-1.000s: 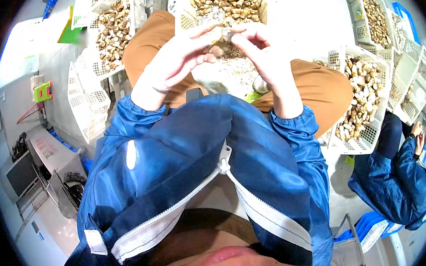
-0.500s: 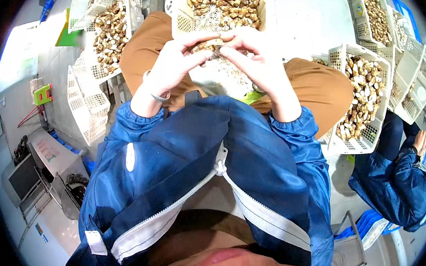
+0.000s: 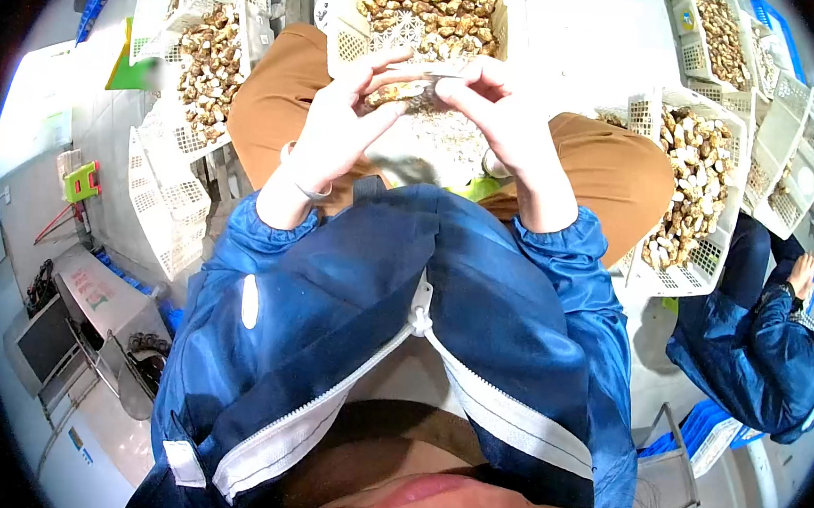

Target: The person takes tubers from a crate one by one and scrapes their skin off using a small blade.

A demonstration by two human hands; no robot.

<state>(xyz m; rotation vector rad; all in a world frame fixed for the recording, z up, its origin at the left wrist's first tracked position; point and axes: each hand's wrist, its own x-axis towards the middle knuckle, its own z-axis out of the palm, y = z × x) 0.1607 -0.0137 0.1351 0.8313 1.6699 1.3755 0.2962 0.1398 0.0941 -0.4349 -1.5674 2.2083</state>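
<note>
My left hand [image 3: 341,122] is closed around a brown-and-white mushroom [image 3: 397,94], held between thumb and fingers above my lap. Close on its right, my right hand [image 3: 502,114] is pinched, thumb against fingers. A thin pale strip shows between the two hands, but I cannot tell whether it is a blade or a finger. Just beyond both hands stands a cream plastic crate [image 3: 344,45] with many similar mushrooms [image 3: 429,5] in it. Beneath the hands, pale scraps [image 3: 433,147] lie between my knees.
On the right, a white crate [image 3: 639,114] of mushrooms stands beside my knee, with more crates [image 3: 782,153] behind it. Another filled crate [image 3: 243,30] stands at left, near stacked crates [image 3: 167,204]. A co-worker in a blue jacket [image 3: 750,349] sits at lower right.
My right hand has shifted slightly right and down, its thumb drawing away from the mushroom. My left hand has turned a little and still holds the mushroom.
</note>
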